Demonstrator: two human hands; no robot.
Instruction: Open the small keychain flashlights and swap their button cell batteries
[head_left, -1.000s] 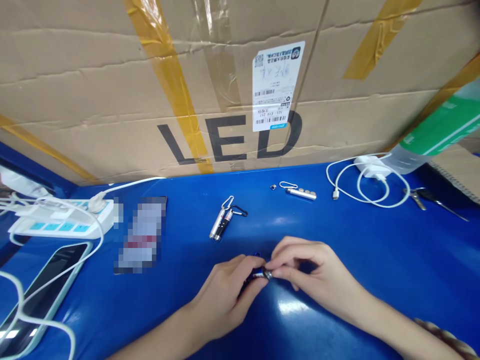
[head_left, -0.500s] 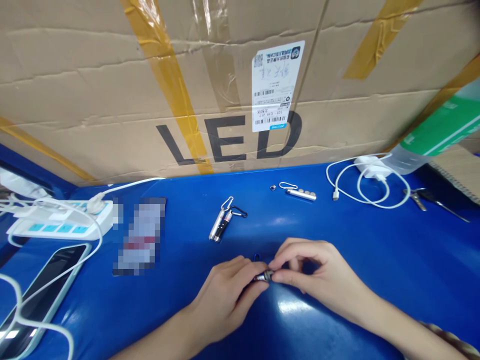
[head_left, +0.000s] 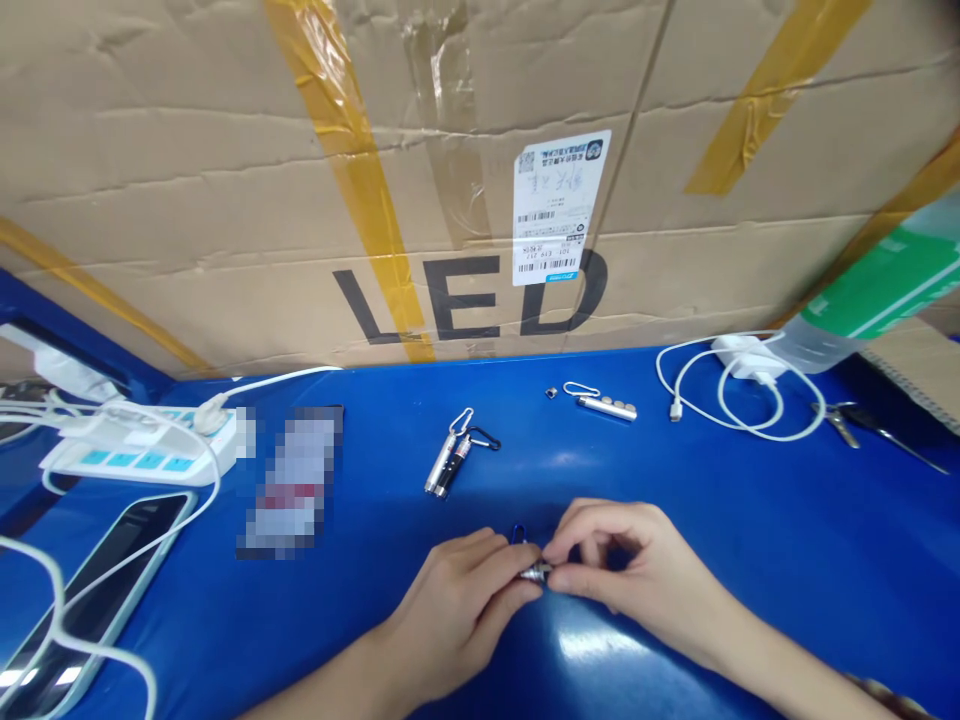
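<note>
My left hand [head_left: 461, 600] is closed around a small blue keychain flashlight [head_left: 534, 572] low over the blue table [head_left: 750, 520]. Its silver tip pokes out between my hands, and a blue clip shows just above. My right hand [head_left: 630, 575] pinches that silver tip with thumb and forefinger. Two more keychain flashlights [head_left: 448, 462], one silver and one dark, lie side by side beyond my hands. A silver flashlight body with small button cells [head_left: 609, 407] and a tiny cap [head_left: 551, 393] lie farther back.
A large cardboard box [head_left: 465, 180] marked LED walls the far side. A white power strip [head_left: 127, 450] and a phone [head_left: 90, 590] with cables lie left. There is a blurred card [head_left: 289, 480], a white charger with cable [head_left: 739, 375], a bottle [head_left: 862, 300] and keys [head_left: 855, 420].
Both hands have stayed together on the small flashlight, with the right fingers shifting slightly at its tip. The view has tilted a little, so everything sits lower in the frame.
</note>
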